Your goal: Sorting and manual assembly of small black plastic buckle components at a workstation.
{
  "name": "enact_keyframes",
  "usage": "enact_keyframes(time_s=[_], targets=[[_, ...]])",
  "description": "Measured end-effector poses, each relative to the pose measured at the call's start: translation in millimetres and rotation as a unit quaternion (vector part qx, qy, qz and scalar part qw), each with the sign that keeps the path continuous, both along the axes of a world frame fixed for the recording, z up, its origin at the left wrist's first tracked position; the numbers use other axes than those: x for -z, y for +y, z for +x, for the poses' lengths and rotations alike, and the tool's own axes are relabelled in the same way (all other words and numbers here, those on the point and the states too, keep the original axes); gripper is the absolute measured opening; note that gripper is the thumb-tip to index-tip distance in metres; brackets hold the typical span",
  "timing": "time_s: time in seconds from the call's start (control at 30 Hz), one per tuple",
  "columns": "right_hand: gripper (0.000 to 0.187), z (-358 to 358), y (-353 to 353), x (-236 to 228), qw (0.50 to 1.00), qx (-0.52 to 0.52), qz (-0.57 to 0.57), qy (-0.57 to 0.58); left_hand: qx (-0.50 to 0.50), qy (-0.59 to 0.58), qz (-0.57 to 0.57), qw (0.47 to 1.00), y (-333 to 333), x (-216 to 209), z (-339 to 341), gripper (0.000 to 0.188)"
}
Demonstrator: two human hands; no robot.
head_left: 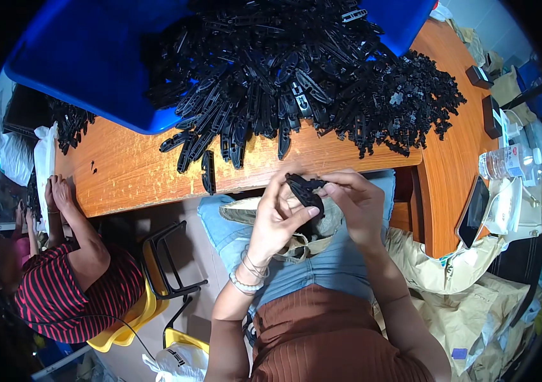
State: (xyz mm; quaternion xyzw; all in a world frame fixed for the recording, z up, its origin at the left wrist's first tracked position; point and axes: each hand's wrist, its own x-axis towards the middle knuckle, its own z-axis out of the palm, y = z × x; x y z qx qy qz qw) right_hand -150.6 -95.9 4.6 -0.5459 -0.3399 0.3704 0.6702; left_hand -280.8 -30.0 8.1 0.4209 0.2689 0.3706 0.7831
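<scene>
My left hand curls round one side of a black plastic part, thumb and fingers closed on it. My right hand comes in from the other side, thumb and fingertips pinched at the part's right end; whether they grip a separate small piece there, I cannot tell. The part sits raised over my lap, just off the front edge of the wooden table. Below the hands: an open tan bag across my blue jeans.

Ahead, a heap of long black parts spills from a blue bin onto the tabletop, one long part lying at the edge. Right of it, a spread of small black pieces. Farther right: a phone, a clear bottle, tan paper sacks. Left: a co-worker in a striped shirt on a yellow chair, forearms reaching to the table.
</scene>
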Motion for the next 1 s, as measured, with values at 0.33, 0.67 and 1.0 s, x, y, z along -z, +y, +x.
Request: enact_keyframes(time_s=[0.33, 0.67, 1.0], targets=[[0.009, 1.3, -7.0, 4.5, 0.969, -0.015, 0.053, -0.240, 0.066, 0.161, 0.088, 0.981, 1.7, 8.1, -18.2, 0.026], [0.022, -2.4, -5.7, 1.8, 0.969, 0.006, 0.045, -0.245, 0.024, 0.100, 0.060, 0.993, -1.4, 12.9, -17.8, 0.019], [0.024, 15.0, -24.6, 32.5, 0.985, -0.135, -0.077, -0.077, 0.130, 0.150, 0.080, 0.977, 4.1, 27.0, -19.1, 0.024]])
